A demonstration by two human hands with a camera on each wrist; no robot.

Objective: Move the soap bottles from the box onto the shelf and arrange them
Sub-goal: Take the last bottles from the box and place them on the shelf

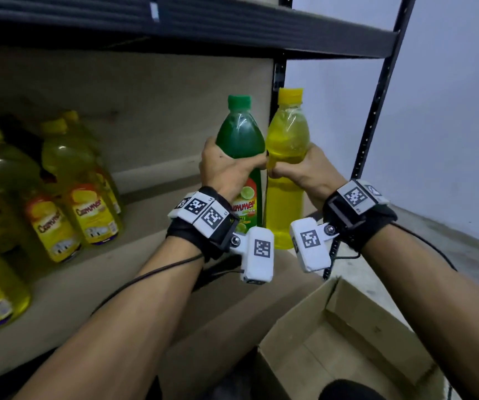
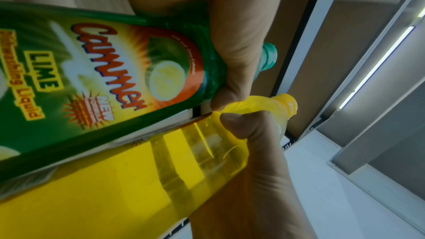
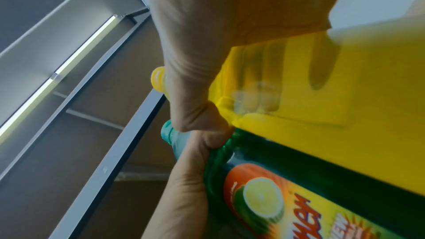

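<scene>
My left hand grips a green soap bottle with a green cap, held upright in the air over the shelf's right end. Close beside it my right hand grips a yellow soap bottle with a yellow cap, also upright. The two bottles touch side by side. In the left wrist view the green bottle shows its lime label above the yellow bottle. In the right wrist view the yellow bottle lies above the green bottle. The cardboard box stands open at the lower right.
Several yellow soap bottles stand on the shelf board at the left. A dark upper shelf runs overhead. A black perforated post rises on the right, with a pale wall behind it.
</scene>
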